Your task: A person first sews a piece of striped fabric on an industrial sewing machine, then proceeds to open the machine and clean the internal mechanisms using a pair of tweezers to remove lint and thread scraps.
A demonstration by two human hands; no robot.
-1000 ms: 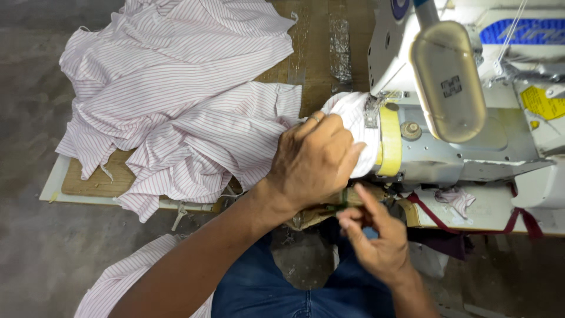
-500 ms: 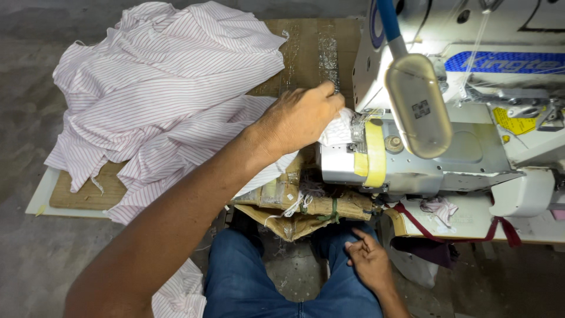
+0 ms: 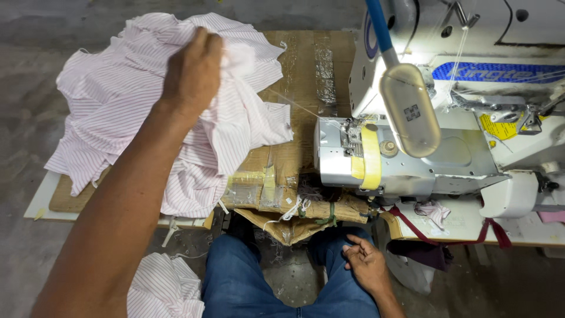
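My left hand (image 3: 194, 70) is closed on a piece of white striped fabric (image 3: 238, 59) and holds it over the pile of pink-and-white striped garments (image 3: 118, 100) at the left of the table. A thin thread (image 3: 294, 105) runs from the cloth to the sewing machine (image 3: 412, 159). Down on my lap, my right hand (image 3: 368, 265) rests on my blue jeans (image 3: 235, 282), fingers loosely curled with nothing in them.
A lamp head (image 3: 410, 109) on a blue arm hangs over the machine bed, which has a yellow tape band (image 3: 369, 153). Taped cardboard (image 3: 300, 76) covers the table. More striped cloth (image 3: 162, 288) lies by my left knee. Scraps (image 3: 432, 211) sit below the machine.
My left hand pulled the striped piece off the machine's arm and carried it left and away onto the garment pile. My right hand dropped to my lap.
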